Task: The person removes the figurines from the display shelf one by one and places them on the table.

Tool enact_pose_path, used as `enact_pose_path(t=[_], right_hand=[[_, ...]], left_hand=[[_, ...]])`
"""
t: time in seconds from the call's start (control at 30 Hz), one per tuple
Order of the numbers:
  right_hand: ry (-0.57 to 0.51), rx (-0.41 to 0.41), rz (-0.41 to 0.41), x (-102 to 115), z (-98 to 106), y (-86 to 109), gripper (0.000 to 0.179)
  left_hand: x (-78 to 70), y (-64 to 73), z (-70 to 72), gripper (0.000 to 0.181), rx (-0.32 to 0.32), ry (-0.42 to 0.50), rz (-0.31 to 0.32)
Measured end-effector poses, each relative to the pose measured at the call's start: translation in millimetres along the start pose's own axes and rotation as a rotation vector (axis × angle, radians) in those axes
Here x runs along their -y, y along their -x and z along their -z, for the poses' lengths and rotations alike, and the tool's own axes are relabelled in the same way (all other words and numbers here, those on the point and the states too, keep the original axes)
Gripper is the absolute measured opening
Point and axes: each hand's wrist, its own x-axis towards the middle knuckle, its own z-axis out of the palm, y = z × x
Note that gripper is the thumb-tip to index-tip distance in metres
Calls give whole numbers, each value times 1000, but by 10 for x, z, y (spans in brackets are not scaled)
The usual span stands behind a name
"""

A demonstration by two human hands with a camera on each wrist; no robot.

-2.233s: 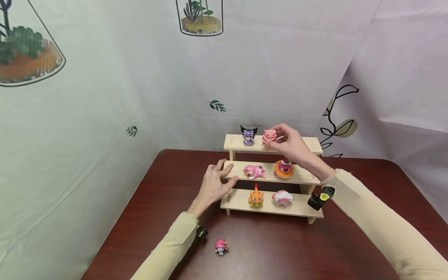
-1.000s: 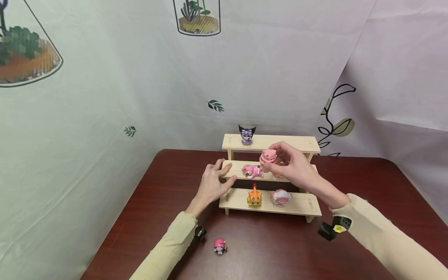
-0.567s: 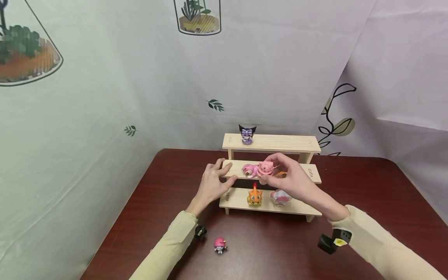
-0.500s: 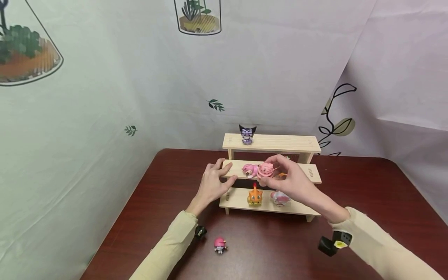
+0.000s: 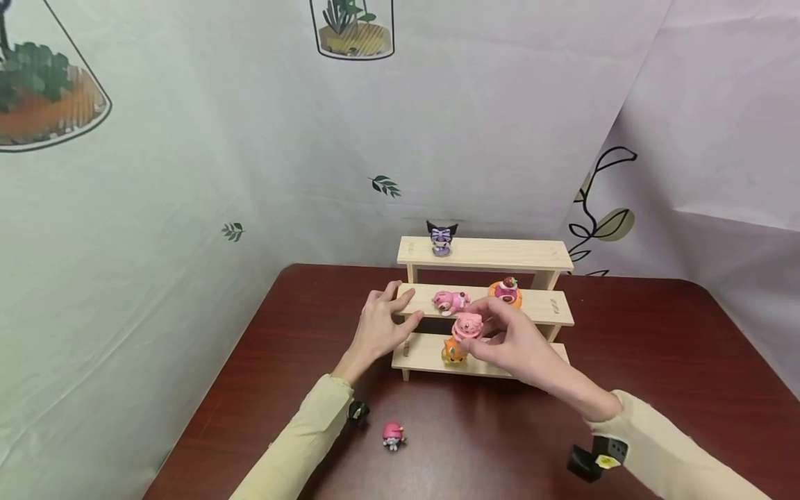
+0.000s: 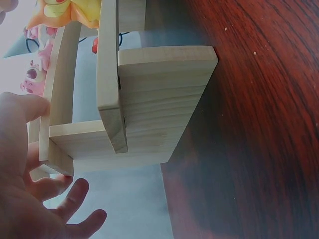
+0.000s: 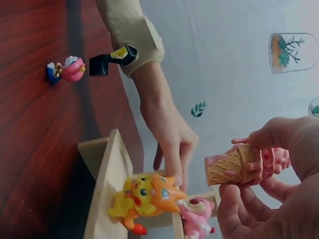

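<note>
My right hand (image 5: pixel 515 347) pinches a pink figurine (image 5: pixel 467 325) whose base is a waffle ice-cream cone (image 7: pixel 232 167), held in front of the three-tier wooden shelf (image 5: pixel 500 253), above its bottom tier. My left hand (image 5: pixel 380 326) grips the left end of the middle tier; the left wrist view shows its thumb on the plank and other fingers around the end. Just behind the held figurine sits an orange-and-yellow figurine (image 5: pixel 453 351) on the bottom tier. On the middle tier lie a pink bear figurine (image 5: pixel 450 301) and a figurine in an orange ring (image 5: pixel 507 293).
A black-and-purple figurine (image 5: pixel 441 240) stands at the left of the top tier. A small pink-hatted figurine (image 5: pixel 393 436) stands on the dark red table (image 5: pixel 487 444) in front of the shelf. A patterned cloth (image 5: pixel 300 139) hangs behind. My right hand hides part of the bottom tier.
My right hand has carried the pink cone figurine from the top tier down past the middle tier to before the bottom one. The left hand keeps its place.
</note>
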Motion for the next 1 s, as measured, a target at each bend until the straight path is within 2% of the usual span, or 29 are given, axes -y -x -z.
enact_pose_path(t=[0.13,0.7,1.0], right_hand=[[10,-7,5,-4,-58,58,35],[-31,-5,-60,-57,-253,256,36],[-11,-8,-73,-81,-342,333,35]], left_hand=[[1,0,-3,48,0,-1,-1],[4,-7,-3,49,-3,6,0],[4,-6,-1,48,-15,4,-13]])
